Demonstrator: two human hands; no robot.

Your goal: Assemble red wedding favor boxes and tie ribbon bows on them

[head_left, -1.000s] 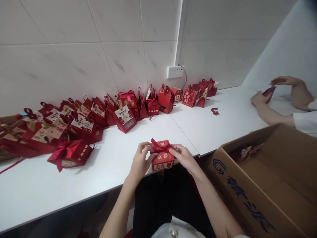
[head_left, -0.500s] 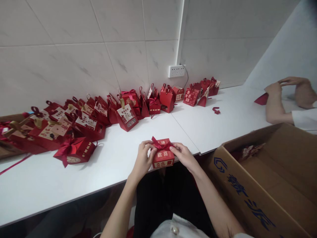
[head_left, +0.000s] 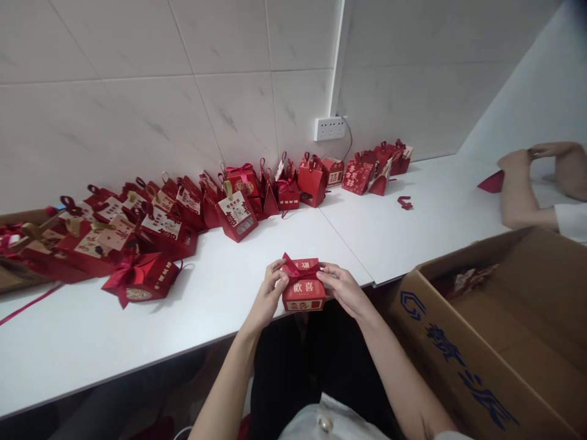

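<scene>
A small red gift box (head_left: 302,287) with gold and cream lettering sits at the front edge of the white table, directly before me. Across its top runs a dark red ribbon (head_left: 301,271) tied in a bow. My left hand (head_left: 270,293) pinches the ribbon at the left side of the box, thumb against fingers. On the right side, my right hand (head_left: 340,286) pinches the other part of the bow. Both hands are closed, and their fingertips hide the ribbon's ends. To the left lies another red box with a ribbon bow (head_left: 142,278), tilted on the table.
Many red gift boxes (head_left: 236,214) line the wall on the white table (head_left: 220,293). A large open cardboard carton (head_left: 458,342) stands at the right. Beyond it, another person's arms (head_left: 523,183) rest near a red piece. A loose red ribbon (head_left: 405,203) lies farther back.
My hands stay at the bow on the box, the fingers shifting only slightly along the ribbon. The whole view has moved a little; the other person's arms keep about the same pose.
</scene>
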